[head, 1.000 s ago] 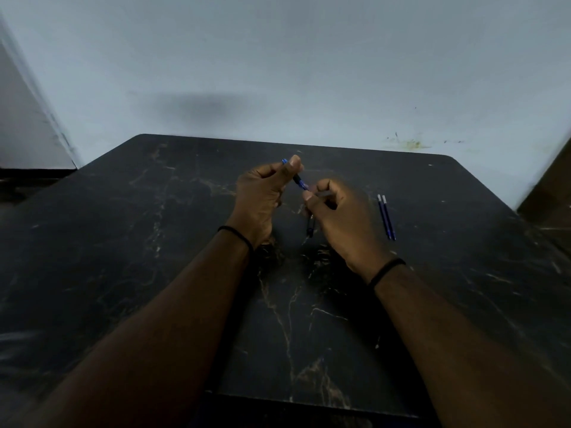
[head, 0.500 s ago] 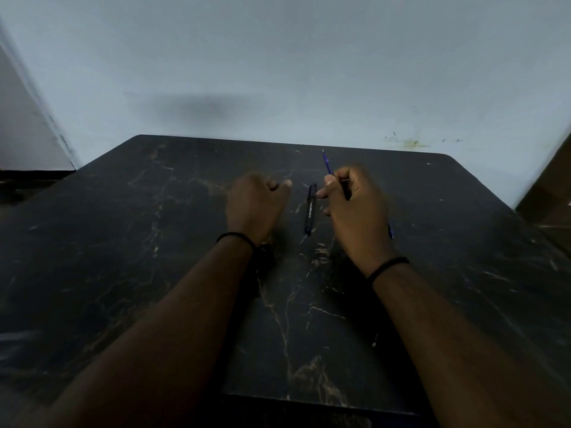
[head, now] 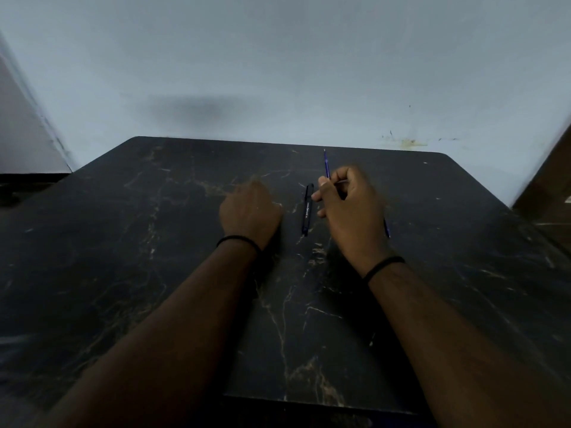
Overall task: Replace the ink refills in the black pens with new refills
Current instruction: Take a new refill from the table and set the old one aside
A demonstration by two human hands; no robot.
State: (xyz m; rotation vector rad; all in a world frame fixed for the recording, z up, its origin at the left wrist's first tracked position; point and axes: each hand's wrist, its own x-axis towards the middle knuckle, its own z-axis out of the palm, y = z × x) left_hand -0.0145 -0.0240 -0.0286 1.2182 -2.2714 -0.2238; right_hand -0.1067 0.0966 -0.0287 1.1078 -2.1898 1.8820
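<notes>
Left hand (head: 250, 213) farther from pen (head: 307, 210)

Black pen (head: 307, 211); blue refill (head: 326, 163); black, tan-veined table (head: 154, 242); pale blue-grey wall (head: 278, 72).

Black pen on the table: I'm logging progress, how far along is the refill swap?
The black pen barrel lies on the dark marble table, released. The right hand pinches a thin blue refill; the left hand holds nothing. Inserting a refill and closing the pen look left.
</notes>
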